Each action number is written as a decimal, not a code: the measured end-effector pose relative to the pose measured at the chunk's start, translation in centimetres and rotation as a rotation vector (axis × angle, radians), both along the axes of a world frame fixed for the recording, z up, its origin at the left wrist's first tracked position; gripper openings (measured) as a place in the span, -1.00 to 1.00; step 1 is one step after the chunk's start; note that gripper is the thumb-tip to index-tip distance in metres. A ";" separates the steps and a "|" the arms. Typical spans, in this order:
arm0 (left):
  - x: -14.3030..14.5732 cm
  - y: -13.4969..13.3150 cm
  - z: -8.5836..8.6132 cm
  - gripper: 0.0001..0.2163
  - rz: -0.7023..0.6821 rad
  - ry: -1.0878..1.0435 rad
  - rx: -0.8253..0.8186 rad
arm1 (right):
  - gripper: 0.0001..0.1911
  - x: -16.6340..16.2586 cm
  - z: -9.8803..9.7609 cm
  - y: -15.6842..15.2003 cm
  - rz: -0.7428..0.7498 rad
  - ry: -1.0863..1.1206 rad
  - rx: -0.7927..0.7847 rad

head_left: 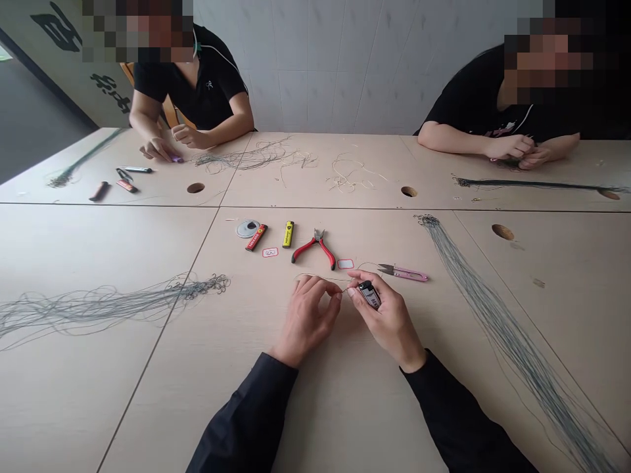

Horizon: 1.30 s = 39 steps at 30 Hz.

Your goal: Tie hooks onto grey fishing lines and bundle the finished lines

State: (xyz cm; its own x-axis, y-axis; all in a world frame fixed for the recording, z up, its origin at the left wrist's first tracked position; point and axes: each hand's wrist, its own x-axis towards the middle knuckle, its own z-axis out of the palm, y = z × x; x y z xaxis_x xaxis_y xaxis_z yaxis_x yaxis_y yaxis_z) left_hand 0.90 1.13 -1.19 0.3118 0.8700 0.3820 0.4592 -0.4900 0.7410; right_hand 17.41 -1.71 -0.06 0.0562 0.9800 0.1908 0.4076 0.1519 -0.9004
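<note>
Over the middle of the table, my left hand pinches a thin cord between thumb and forefinger. My right hand is closed around a black lighter, and its thumb and forefinger also pinch the cord close by. Just beyond my fingers lie red-handled pliers, with jaws pointing away from me. To the right of them rest pink thread snips. A yellow lighter, a red lighter and a round silver lid-like disc lie farther left.
Bundles of thin grey-green cords lie at left and right. Two people sit across the table, their hands busy with small things. Cable holes pierce the tabletop. Loose yellowish cord lies at the back.
</note>
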 end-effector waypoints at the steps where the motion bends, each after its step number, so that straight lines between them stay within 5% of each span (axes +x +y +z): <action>1: 0.0 0.0 0.1 -0.96 0.005 0.010 -0.009 | -0.70 0.0 0.0 0.0 0.003 0.000 0.006; 9: 0.1 -0.2 0.6 -0.93 0.017 0.019 -0.053 | -0.67 -0.1 0.1 -0.1 0.041 -0.004 0.044; 16: 0.2 -0.1 0.5 -0.87 0.091 -0.234 -0.246 | -0.72 -0.2 0.8 -0.2 -0.042 0.094 -0.029; 39: 0.5 -0.6 0.6 -0.80 -0.085 -0.363 -0.555 | -0.76 -0.2 1.1 -0.2 0.077 0.144 -0.106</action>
